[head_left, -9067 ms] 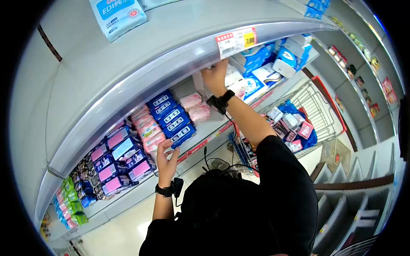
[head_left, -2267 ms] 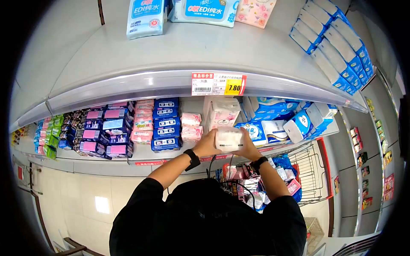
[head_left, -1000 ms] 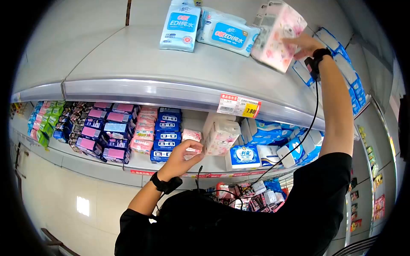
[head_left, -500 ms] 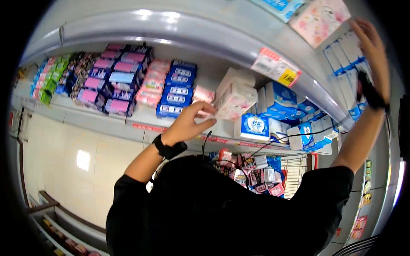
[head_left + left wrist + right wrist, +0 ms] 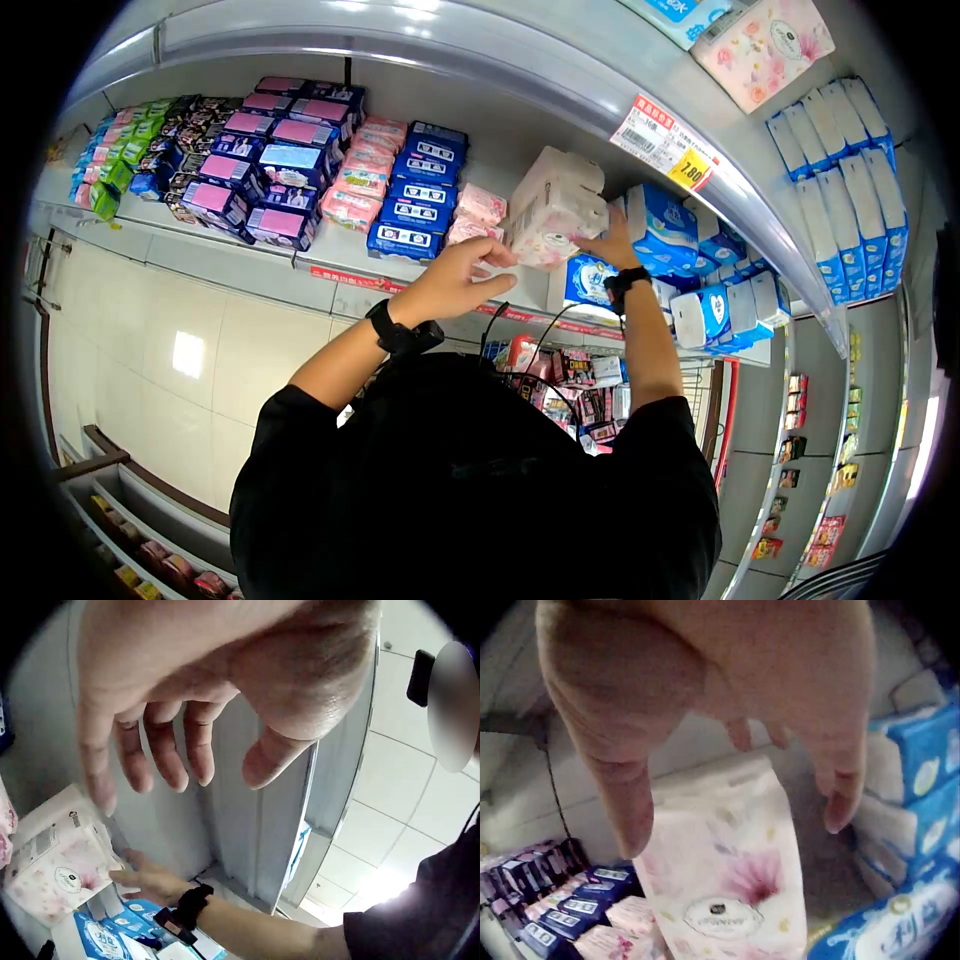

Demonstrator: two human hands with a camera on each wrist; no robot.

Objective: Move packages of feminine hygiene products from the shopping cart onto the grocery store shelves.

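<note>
Status: person faces a store shelf (image 5: 215, 258), both hands up at a floral tissue pack (image 5: 552, 208).

Pack location: on the middle shelf, toward its right half. Pink packs (image 5: 478, 212) are just beside it on the left and blue tissue packs (image 5: 665, 225) on the right. Its top end reaches close under the upper shelf (image 5: 480, 50).

Left hand (image 5: 455, 282): at the pack's lower left corner, palm toward the shelf. Grip is spread. In the left wrist view the fingers (image 5: 150, 750) hang loose and apart with nothing in them. In the head view the fingertips sit just beside the pack; can't confirm contact.

Right hand (image 5: 610, 245): on the pack's lower right side, between the pack and the blue tissue packs. Grip is spread too. In the right wrist view the fingers (image 5: 840, 802) are straight and apart, with the pack's floral face right behind them. The left wrist view shows its fingertips touching the pack's edge. It touches the pack without curling round it.

Around it:
- navy packs (image 5: 420, 195) are stacked left of the pink packs, with more pink and purple packs further along toward the shelf's left end
- price tag (image 5: 665, 145), white and yellow, is on the upper shelf's front edge, above the pack and to its right
- a second floral pack (image 5: 765, 45) lies on the upper shelf near that front edge, with a row of blue-white packs (image 5: 840, 180) to its right
</note>
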